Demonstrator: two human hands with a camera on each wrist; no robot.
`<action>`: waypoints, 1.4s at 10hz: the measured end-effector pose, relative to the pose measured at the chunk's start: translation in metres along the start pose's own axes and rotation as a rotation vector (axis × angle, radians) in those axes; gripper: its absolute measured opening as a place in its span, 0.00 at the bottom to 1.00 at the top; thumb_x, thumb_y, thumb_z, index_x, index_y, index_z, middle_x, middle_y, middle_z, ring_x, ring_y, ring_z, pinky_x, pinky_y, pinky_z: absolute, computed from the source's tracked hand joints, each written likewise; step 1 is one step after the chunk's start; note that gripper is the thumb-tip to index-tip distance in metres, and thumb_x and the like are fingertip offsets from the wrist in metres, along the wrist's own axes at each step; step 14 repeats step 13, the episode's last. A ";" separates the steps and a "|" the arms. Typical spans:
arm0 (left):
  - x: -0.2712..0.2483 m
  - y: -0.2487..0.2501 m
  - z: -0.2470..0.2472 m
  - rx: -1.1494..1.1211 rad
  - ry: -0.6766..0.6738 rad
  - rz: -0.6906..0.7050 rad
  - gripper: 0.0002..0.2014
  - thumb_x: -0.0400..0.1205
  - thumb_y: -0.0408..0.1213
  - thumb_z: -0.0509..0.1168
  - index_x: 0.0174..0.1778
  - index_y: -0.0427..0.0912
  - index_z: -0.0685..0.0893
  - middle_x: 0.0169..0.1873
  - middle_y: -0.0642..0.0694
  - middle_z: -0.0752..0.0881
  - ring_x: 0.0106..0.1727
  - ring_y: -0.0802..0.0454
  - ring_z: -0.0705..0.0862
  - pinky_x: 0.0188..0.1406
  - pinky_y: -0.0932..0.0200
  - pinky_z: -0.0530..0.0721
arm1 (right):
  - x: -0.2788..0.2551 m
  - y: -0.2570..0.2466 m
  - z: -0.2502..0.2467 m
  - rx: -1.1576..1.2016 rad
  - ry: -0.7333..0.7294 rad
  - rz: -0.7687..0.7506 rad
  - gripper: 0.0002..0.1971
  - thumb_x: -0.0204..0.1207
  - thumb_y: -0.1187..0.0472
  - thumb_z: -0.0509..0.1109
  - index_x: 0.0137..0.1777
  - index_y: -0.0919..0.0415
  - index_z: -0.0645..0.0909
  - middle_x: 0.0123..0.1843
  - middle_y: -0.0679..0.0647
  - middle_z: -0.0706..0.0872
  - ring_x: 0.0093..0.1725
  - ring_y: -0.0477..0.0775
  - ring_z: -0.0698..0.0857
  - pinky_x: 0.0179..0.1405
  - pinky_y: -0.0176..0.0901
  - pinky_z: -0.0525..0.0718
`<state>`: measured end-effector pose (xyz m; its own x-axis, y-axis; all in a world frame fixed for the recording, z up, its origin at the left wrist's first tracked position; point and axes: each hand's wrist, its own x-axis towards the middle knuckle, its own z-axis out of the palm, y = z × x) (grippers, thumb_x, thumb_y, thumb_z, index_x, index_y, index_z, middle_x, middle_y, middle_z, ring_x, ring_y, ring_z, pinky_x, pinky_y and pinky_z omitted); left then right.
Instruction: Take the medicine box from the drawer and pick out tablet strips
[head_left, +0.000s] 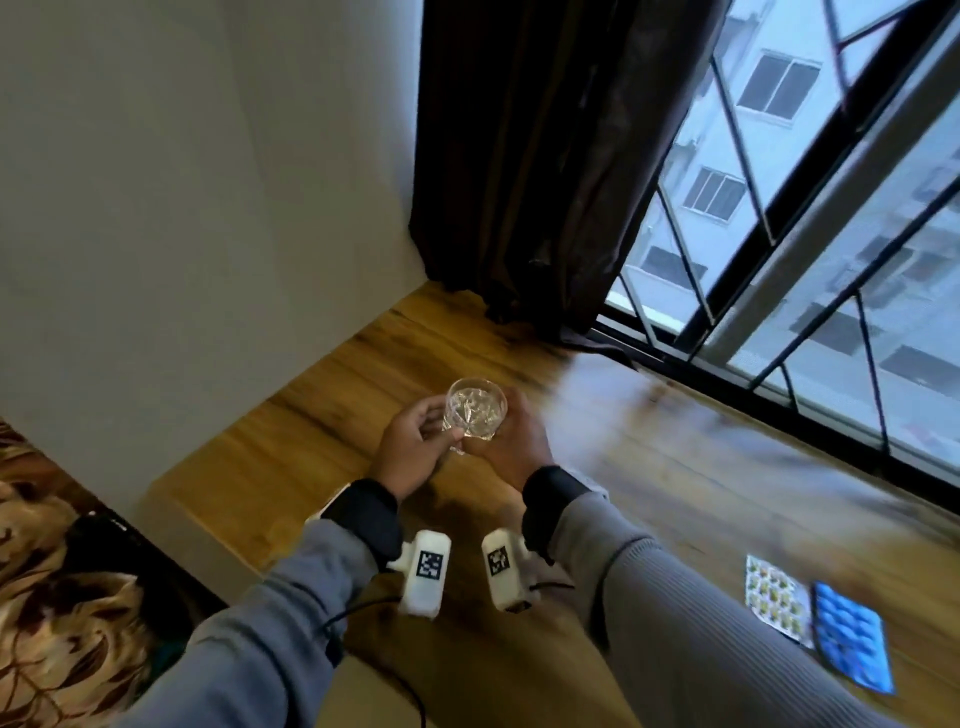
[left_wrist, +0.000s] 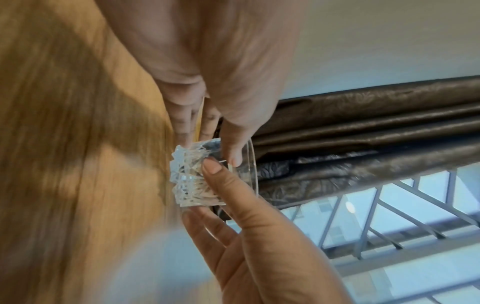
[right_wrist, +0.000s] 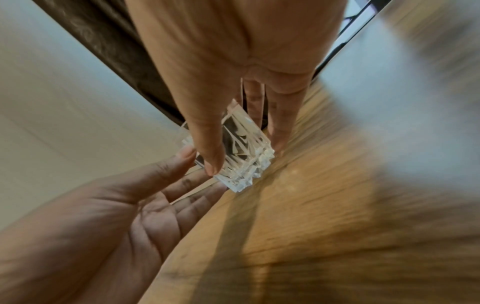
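A clear cut-glass tumbler (head_left: 477, 410) is held above the wooden table (head_left: 291, 431) between both hands. My left hand (head_left: 439, 428) grips its left side, with the thumb on the wall and the fingers under the base (left_wrist: 197, 181). On the other side my right hand (head_left: 506, 421) wraps round the tumbler (right_wrist: 241, 160), thumb in front and fingers behind. Two tablet strips lie flat at the table's near right. One is silver with yellow-green pills (head_left: 776, 597) and the other is blue (head_left: 852, 639). No medicine box or drawer is in view.
A dark brown curtain (head_left: 519, 156) hangs at the table's far corner beside a barred window (head_left: 779, 234) along the right. A plain wall (head_left: 182, 182) bounds the left. A patterned brown fabric (head_left: 41, 571) lies below the table's left edge.
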<state>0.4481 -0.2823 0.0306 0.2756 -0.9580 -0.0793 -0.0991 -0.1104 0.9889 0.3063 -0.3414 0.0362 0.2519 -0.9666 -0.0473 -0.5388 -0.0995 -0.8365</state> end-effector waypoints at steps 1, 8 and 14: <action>-0.015 0.005 0.026 0.020 -0.091 0.021 0.23 0.78 0.29 0.71 0.69 0.43 0.78 0.60 0.49 0.84 0.61 0.56 0.82 0.55 0.67 0.80 | -0.027 0.018 -0.029 0.034 0.038 0.017 0.34 0.58 0.59 0.86 0.63 0.53 0.73 0.50 0.40 0.81 0.47 0.40 0.84 0.38 0.23 0.81; -0.067 0.005 0.228 0.128 -0.565 0.192 0.23 0.80 0.20 0.64 0.72 0.29 0.75 0.63 0.37 0.84 0.62 0.51 0.84 0.57 0.75 0.81 | -0.142 0.149 -0.180 -0.010 0.412 0.265 0.38 0.48 0.51 0.88 0.58 0.47 0.73 0.52 0.49 0.88 0.51 0.49 0.88 0.53 0.48 0.88; -0.080 -0.022 0.255 0.145 -0.497 0.081 0.24 0.78 0.19 0.65 0.71 0.28 0.72 0.67 0.33 0.80 0.70 0.42 0.80 0.71 0.55 0.76 | -0.166 0.158 -0.201 0.123 0.424 0.182 0.45 0.57 0.59 0.87 0.73 0.55 0.68 0.64 0.49 0.79 0.62 0.48 0.81 0.63 0.44 0.83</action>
